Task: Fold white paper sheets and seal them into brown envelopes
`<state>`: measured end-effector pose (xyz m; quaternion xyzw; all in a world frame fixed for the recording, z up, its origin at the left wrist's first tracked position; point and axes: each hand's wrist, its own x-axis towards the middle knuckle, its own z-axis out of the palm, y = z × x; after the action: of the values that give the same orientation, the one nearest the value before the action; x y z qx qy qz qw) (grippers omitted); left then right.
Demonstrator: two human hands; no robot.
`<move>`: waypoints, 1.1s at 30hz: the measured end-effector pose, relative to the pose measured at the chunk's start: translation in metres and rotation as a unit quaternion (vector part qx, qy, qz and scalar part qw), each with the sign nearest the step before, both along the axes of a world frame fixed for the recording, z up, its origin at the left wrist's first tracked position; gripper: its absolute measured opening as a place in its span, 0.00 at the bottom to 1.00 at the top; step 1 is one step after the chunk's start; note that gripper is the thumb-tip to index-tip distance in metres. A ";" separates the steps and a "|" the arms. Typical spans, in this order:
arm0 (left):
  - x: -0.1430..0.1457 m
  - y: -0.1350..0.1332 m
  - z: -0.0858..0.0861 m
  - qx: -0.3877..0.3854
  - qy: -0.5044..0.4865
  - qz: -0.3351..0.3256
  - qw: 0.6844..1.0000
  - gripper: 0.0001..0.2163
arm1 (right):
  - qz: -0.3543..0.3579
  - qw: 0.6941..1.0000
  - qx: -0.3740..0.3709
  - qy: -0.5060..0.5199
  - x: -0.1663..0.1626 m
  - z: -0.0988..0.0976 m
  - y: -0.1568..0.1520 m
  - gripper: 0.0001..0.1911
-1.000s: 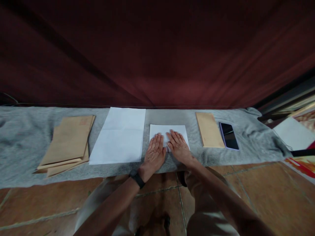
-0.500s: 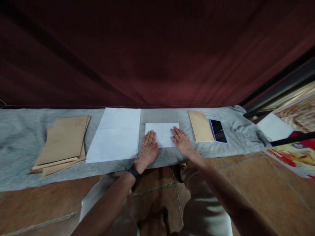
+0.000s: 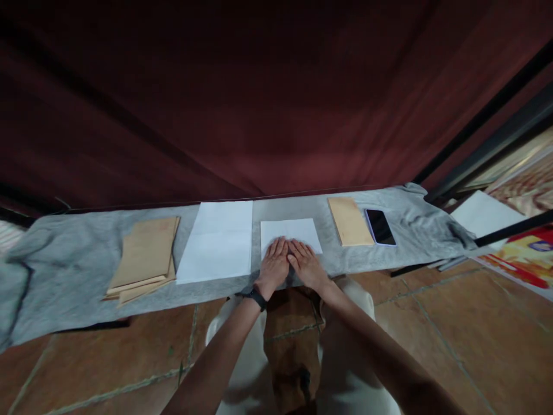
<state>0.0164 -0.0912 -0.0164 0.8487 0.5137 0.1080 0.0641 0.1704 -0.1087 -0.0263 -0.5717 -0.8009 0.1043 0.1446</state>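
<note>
A folded white sheet of paper [image 3: 298, 231] lies on a grey cloth [image 3: 78, 259] spread along the floor. My left hand [image 3: 272, 266] and my right hand [image 3: 306, 264] rest flat on its near edge, side by side and touching, fingers stretched out. A black band sits on my left wrist. Neither hand holds anything.
Left of the folded sheet lies a larger white sheet [image 3: 218, 242], then a stack of brown envelopes [image 3: 144, 257]. To the right are one brown envelope [image 3: 349, 221] and a dark phone [image 3: 380, 226]. A dark red curtain hangs behind. Tiled floor lies in front; papers lie far right.
My hands, which were apart at the sheet's two sides half a second ago, have come together at its middle near edge. The camera has pulled back a little.
</note>
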 end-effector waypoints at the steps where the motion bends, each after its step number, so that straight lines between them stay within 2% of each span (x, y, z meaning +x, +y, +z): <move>1: -0.001 -0.002 -0.002 0.001 0.005 -0.005 1.000 0.26 | 0.001 1.000 -0.001 -0.004 -0.001 -0.001 -0.001 0.28; 13: 0.003 -0.003 -0.006 -0.009 -0.002 0.026 1.000 0.24 | -0.056 0.997 -0.027 -0.038 0.051 -0.001 0.005 0.25; 20: 0.002 -0.005 -0.008 -0.002 -0.001 0.031 1.000 0.24 | -0.125 0.992 0.028 0.011 0.081 -0.007 0.010 0.25; 26: 0.005 -0.008 -0.010 0.021 0.000 0.042 0.999 0.24 | -0.065 0.997 0.034 0.025 0.069 -0.007 0.021 0.24; 33: 0.005 -0.008 -0.013 0.044 -0.017 0.044 0.998 0.24 | -0.026 0.999 0.034 0.003 0.064 -0.012 0.029 0.23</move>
<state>0.0211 -0.0997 -0.0296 0.8253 0.5440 0.1481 0.0306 0.2349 -0.0795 -0.0385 -0.5872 -0.7881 0.0750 0.1688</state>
